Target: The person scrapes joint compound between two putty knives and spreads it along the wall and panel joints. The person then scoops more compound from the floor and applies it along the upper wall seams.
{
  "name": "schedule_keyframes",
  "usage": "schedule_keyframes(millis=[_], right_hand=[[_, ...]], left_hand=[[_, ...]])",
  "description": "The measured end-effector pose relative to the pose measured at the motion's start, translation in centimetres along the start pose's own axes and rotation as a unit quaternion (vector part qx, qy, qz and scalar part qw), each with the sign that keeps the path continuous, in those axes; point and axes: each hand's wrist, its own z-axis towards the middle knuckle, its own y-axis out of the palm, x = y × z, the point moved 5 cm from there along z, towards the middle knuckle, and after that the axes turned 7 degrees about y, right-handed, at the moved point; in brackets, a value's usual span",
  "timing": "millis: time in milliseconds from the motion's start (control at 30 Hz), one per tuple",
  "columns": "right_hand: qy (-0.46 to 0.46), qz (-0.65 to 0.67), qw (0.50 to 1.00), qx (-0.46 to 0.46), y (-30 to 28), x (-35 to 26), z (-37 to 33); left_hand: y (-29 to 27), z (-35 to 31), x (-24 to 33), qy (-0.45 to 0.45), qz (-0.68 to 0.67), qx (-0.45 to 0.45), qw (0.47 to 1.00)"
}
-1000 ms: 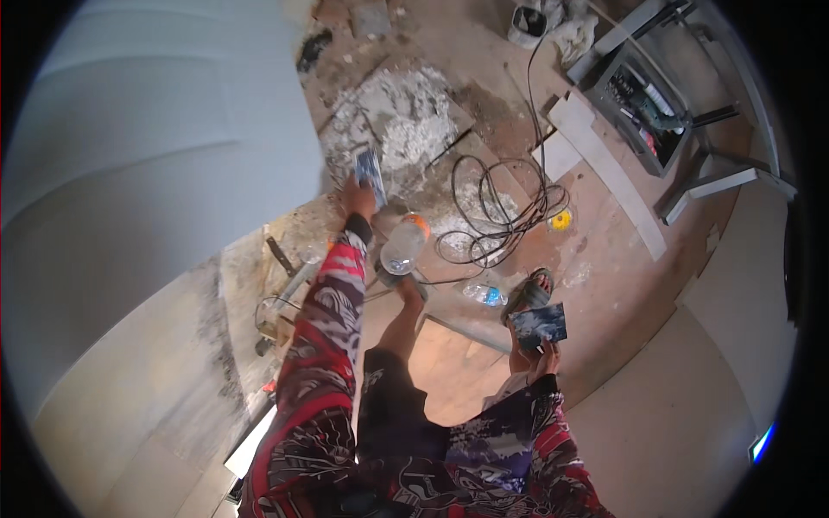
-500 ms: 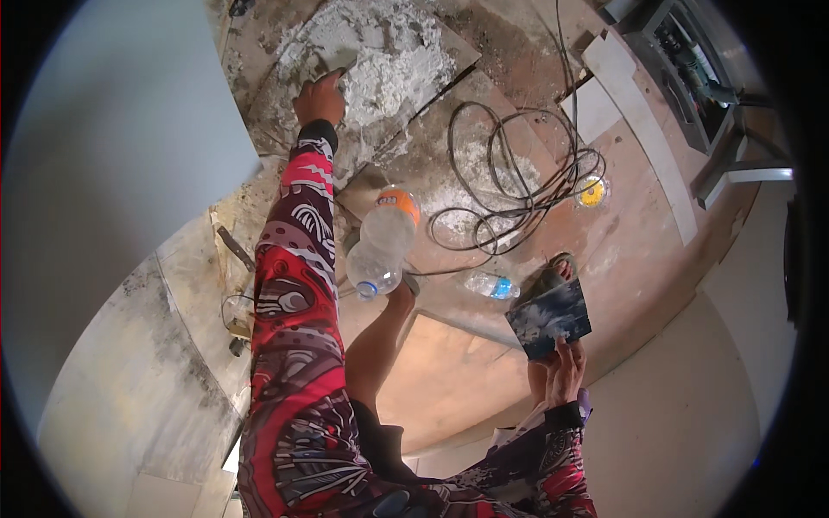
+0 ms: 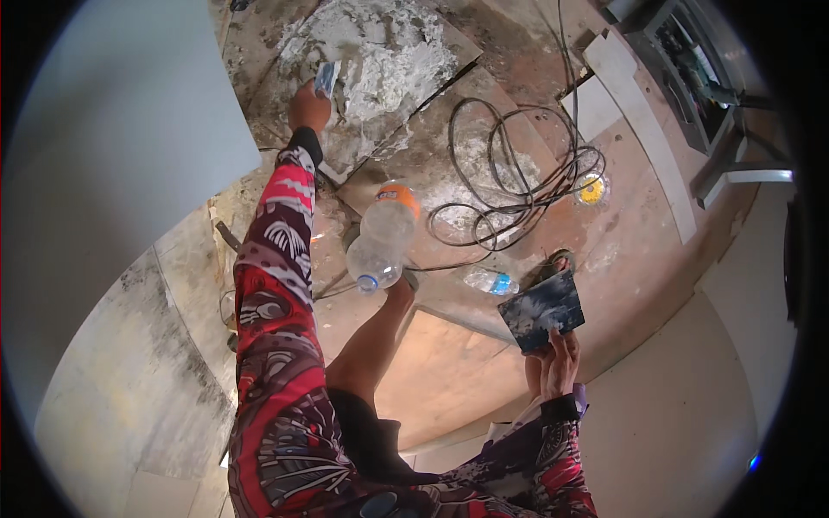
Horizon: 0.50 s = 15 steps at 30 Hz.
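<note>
Stretched far forward, my left hand [image 3: 309,107] is closed on a small putty knife [image 3: 326,78] with a pale, flat blade. The blade is over a board [image 3: 352,142] on the floor, coated in lumpy white plaster [image 3: 397,60]. Whether the blade touches the plaster, I cannot tell. My right hand [image 3: 560,361] grips the near edge of a dark, flat, four-sided plate [image 3: 542,311] smeared with white, held above my foot. Between my arms, closer to the left, stands a large clear plastic bottle [image 3: 380,237] with an orange label and blue cap.
A black cable [image 3: 496,138] lies in loose coils right of the plaster. Near it are a small bottle with a blue label [image 3: 492,281] and a round yellow-centred item [image 3: 591,190]. A large pale panel [image 3: 129,129] rises at the left; a grey metal frame [image 3: 691,78] stands far right.
My left hand has turned and shifted slightly left and nearer, so the putty knife's blade now shows. The plate in my right hand has moved slightly left and tilted.
</note>
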Motion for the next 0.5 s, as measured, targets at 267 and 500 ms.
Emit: schedule_keyframes(millis=[267,500], right_hand=[[-0.002,0.000,1.000,-0.007,0.0,0.4,0.4],[-0.002,-0.020,1.000,-0.021,0.3,0.5,0.5]], left_hand=[[3.3,2.7,0.0,0.001,-0.076,0.021,0.997],[5.0,0.1,0.8,0.042,-0.191,0.003,0.981]])
